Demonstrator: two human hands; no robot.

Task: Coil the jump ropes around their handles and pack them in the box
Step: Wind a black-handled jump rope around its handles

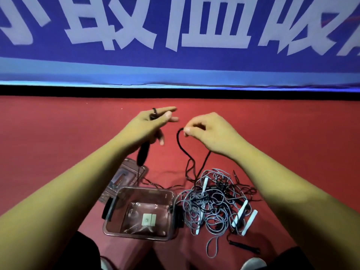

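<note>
Nearest, the clear plastic box (144, 189) with black side clips is parked open on the red floor (58, 143), and only a small clear bag (136, 223) can be seen inside. Its clear lid (126, 176) is laid just behind it, to the left. A tangled pile of grey ropes with white handles (214, 201) is dumped right beside the box. Farther out, a black handle (143, 152) is gripped by the left hand (153, 121), and the thin black rope (181, 141) is pinched by the right hand (206, 131).
</note>
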